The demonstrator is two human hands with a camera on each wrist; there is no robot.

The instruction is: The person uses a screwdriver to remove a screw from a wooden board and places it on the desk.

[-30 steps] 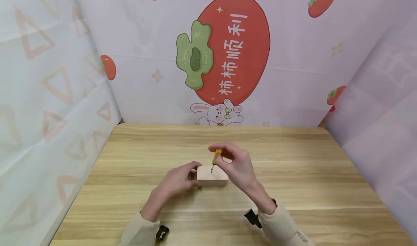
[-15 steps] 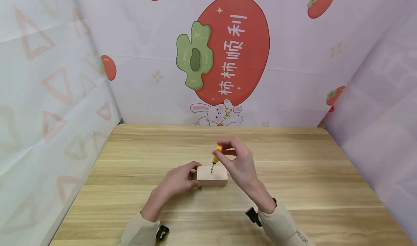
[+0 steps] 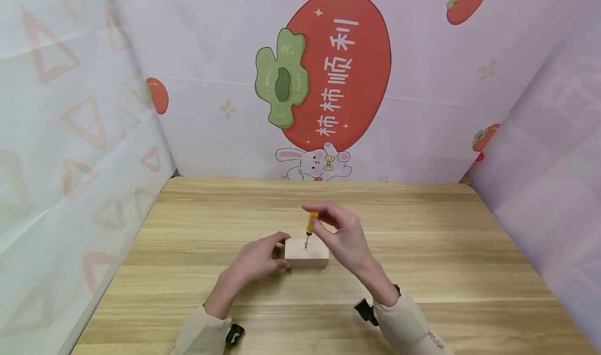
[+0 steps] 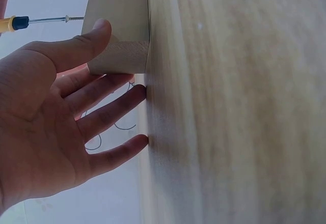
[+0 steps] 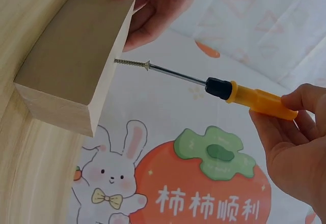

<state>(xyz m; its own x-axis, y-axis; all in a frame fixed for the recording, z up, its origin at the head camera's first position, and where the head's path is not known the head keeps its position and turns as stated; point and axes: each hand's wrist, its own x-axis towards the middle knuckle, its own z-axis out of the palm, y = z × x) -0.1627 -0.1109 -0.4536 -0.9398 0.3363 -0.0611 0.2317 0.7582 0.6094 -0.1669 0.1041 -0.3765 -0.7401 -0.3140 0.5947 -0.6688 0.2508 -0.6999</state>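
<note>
A pale wooden block [image 3: 306,254] lies on the table, gripped at its left end between the thumb and fingers of my left hand [image 3: 259,258]. The lower fingertips of that hand touch the tabletop in the left wrist view. A screw [image 5: 131,63] stands out of the block's top face, its tip in the wood and most of its thread showing. The tip of a screwdriver [image 5: 249,97] with a yellow handle, black collar and thin metal shaft meets the screw head. My right hand [image 3: 345,237] pinches the handle near its end, thumb against fingers, with the tool slightly tilted.
The wood-grain table [image 3: 422,261] runs back to a patterned cloth backdrop [image 3: 211,130] printed with persimmons and a rabbit. Cloth also hangs along the left and right sides. A black wrist device [image 3: 366,312] sits by the right sleeve, another [image 3: 234,335] by the left.
My right hand has shifted its fingers on the screwdriver handle, first rising a little, then lowering again. The left hand, the block and the screw stay where they were.
</note>
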